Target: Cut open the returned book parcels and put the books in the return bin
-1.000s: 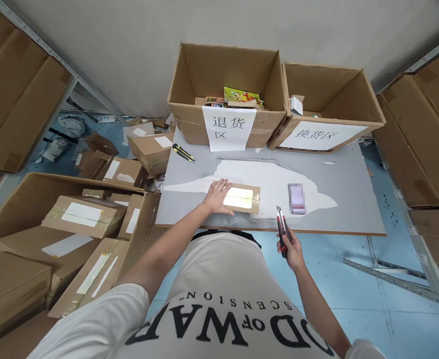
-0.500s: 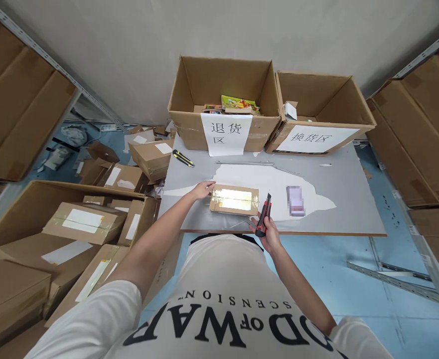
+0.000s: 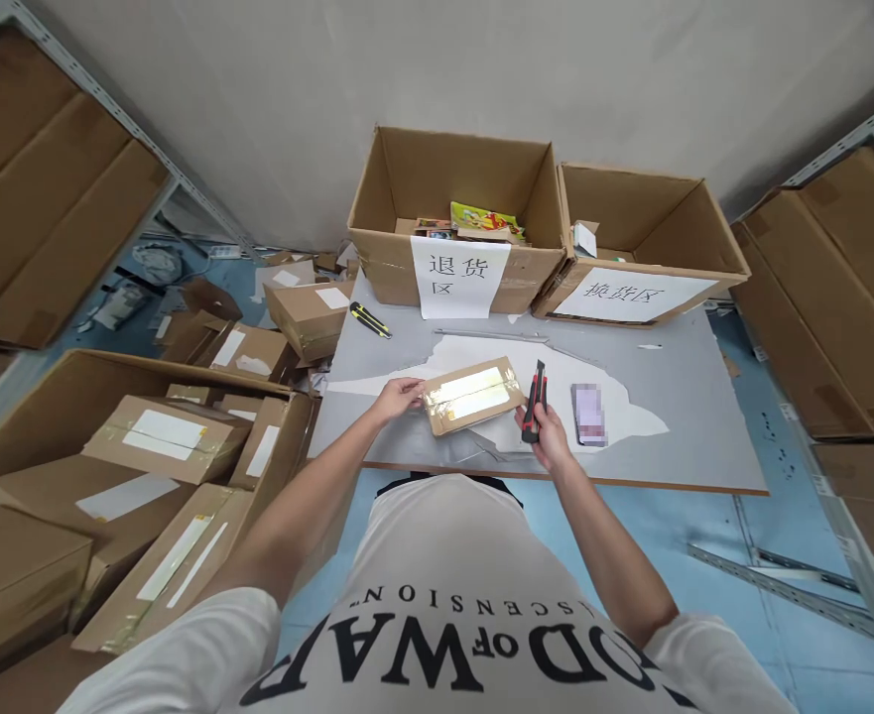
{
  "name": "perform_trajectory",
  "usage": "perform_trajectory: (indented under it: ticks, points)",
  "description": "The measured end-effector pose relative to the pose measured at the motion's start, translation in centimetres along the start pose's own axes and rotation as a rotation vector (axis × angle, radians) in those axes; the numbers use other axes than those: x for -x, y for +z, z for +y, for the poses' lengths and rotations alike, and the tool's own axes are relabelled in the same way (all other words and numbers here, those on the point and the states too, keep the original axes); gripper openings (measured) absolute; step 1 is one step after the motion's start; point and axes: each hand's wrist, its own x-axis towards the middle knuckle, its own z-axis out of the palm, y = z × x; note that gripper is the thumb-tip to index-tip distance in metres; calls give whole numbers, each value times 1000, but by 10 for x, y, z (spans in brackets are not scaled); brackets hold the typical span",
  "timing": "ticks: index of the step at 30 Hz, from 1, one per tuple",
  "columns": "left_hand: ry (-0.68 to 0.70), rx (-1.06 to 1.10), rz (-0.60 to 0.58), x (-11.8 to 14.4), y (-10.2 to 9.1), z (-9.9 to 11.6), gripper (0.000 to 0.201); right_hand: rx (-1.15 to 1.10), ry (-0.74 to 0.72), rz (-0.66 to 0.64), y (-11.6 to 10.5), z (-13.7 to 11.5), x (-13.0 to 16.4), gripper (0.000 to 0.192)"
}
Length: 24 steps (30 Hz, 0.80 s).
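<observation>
A small flat cardboard parcel with shiny tape and a white label rests on the grey table, turned slightly askew. My left hand grips its left end. My right hand holds a red and black utility knife upright, its tip just beside the parcel's right end. A phone lies flat to the right of the knife.
Two open cardboard boxes with paper signs stand at the table's back edge. A yellow and black knife lies at the back left. Several taped parcels pile on the floor to the left. Shelves with boxes flank both sides.
My right hand brought the knife from below the table edge up to the parcel's right end. My left hand slid from the parcel's top to its left end, and the parcel turned.
</observation>
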Motion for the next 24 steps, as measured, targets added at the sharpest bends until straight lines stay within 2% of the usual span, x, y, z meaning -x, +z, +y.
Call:
perform_trajectory:
  ticks: [4,9,12,17,24]
  points:
    - [-6,126,35,23,13,-14,55,182,-2,-52,19,-34,-45,8]
    - [-38,325,170,47,42,-35,50,373,-12,-156,48,-51,-84,9]
    - [-68,382,217,57,59,-48,48,470,-15,-198,62,-53,-99,11]
    - [-116,373,202,66,77,-61,44,601,-22,-233,72,-46,-112,14]
    - [-155,253,181,61,75,-64,42,630,-58,-223,63,-31,-111,32]
